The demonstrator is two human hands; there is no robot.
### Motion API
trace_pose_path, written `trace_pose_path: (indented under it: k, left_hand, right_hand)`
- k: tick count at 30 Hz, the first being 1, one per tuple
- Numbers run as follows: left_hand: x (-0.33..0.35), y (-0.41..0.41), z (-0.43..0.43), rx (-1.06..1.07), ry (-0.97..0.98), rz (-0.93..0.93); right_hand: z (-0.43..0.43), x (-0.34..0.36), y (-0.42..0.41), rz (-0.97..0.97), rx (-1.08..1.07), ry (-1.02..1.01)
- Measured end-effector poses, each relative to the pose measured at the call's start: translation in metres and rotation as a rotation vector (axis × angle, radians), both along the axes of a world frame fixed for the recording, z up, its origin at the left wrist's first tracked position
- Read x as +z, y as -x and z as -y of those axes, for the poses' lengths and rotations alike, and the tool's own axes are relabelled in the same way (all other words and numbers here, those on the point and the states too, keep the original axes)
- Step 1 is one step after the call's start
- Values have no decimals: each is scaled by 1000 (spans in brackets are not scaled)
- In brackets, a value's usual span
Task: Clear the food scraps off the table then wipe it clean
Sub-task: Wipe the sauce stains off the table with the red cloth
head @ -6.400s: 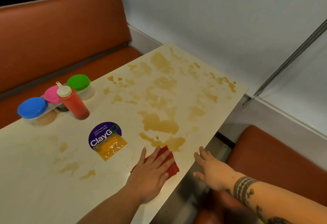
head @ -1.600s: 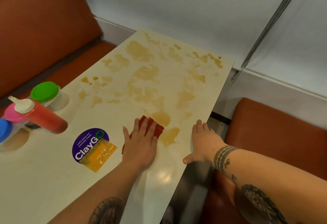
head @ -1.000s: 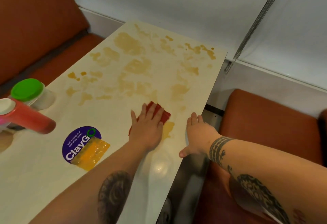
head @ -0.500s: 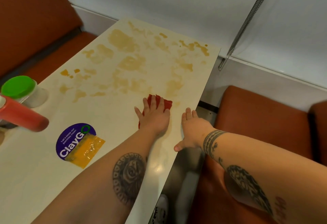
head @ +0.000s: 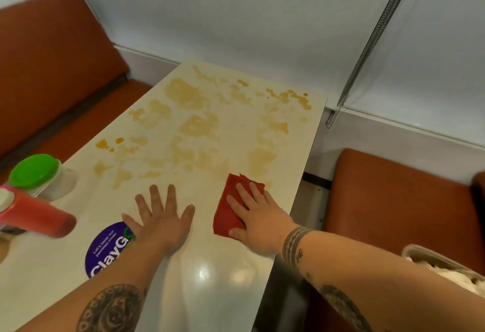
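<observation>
A cream table (head: 210, 292) carries many brownish sauce smears (head: 199, 124) over its far half. A folded red cloth (head: 228, 208) lies near the table's right edge, just short of the nearest smear. My right hand (head: 259, 219) presses flat on the cloth with straight fingers. My left hand (head: 162, 219) rests flat on the bare table to the left of the cloth, fingers spread, partly covering a purple ClayGo sticker (head: 107, 250).
A red squeeze bottle (head: 34, 216) and a green-lidded jar (head: 39, 174) stand at the left edge. Orange bench seats (head: 393, 200) flank the table. A clear tub with white contents (head: 446, 268) sits at lower right. A white wall lies beyond.
The cloth has passed from under my left hand to under my right hand. My left hand has moved left onto the bare table by the sticker; my right hand has come off the table edge.
</observation>
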State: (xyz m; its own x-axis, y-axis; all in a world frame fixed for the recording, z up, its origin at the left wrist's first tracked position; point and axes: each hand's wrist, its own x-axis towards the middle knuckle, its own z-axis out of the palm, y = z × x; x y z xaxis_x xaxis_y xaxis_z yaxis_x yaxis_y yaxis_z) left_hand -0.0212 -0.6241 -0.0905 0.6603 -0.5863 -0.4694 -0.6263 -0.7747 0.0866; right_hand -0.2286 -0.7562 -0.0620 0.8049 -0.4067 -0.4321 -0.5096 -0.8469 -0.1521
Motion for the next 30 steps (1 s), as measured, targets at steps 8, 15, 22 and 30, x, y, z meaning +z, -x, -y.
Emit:
trace_pose_path:
  k: [8,15,22,30]
  left_hand:
    - [10,-13,5,-18,-115,-153]
    - [12,-17,9,-36,-135,-206]
    - [18,-18,9,-46,-140,-208]
    - [18,-17,6,-59,-125,-212]
  right_hand:
    - [72,4,-10,-149,-98,69]
    - [99,-2,-27,-89,-117,46]
    - [56,0,15,-126,146,71]
    - [68,-9,-41,-64,-187,120]
